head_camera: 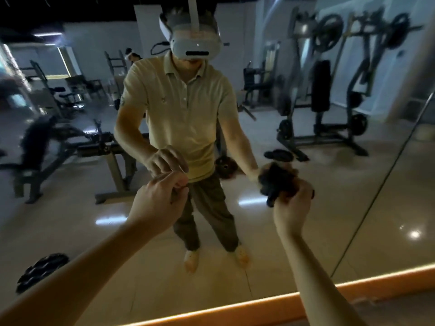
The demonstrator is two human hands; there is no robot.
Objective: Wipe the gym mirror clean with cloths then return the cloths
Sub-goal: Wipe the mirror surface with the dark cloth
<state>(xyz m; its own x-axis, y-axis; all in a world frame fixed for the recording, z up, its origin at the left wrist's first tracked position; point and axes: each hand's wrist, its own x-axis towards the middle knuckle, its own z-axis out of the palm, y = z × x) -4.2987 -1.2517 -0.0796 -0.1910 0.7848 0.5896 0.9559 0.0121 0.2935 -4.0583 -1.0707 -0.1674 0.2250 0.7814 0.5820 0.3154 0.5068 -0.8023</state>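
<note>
The big wall mirror (235, 231) fills the view and shows my reflection. My right hand (293, 208) grips a bunched dark cloth (279, 187) and holds it against the glass at about waist height, right of centre. My left hand (160, 198) is raised to the glass left of it, with loosely curled fingertips at the surface where they meet their reflection. I see nothing held in it. No second cloth is in sight.
An orange lit ledge (235, 309) runs along the mirror's foot. A vertical seam (376, 184) between mirror panels lies to the right. Reflected behind me are a bench (101, 149), a weight rack (329, 109), loose weight plates (40, 271) and another person far back.
</note>
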